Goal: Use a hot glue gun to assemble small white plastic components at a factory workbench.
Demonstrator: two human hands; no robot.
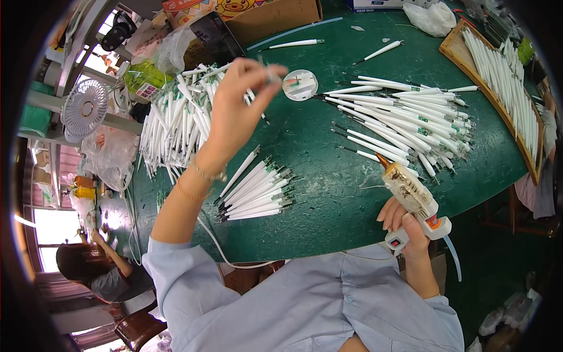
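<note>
My right hand (410, 229) is wrapped round the handle of a white, stained hot glue gun (409, 186), its nozzle pointing up and left over the table. A translucent glue stick (453, 258) sticks out of its back end. My left hand (243, 97) is raised over the table, its fingertips pinched together. What they hold, if anything, is blurred and too small to name. Right beside those fingertips lies a round white dish (308, 94) with small green and reddish bits in it. A pile of white pen-like sticks (404, 114) with dark tips and green ends lies to the right.
A smaller bundle of white sticks (258, 193) lies near the front; a large heap (176, 120) is behind my left arm. At right stands a wooden tray (460, 58) of sticks. A white cable (220, 249) hangs over the table edge. A small fan (85, 108) and another person (111, 270) are at left.
</note>
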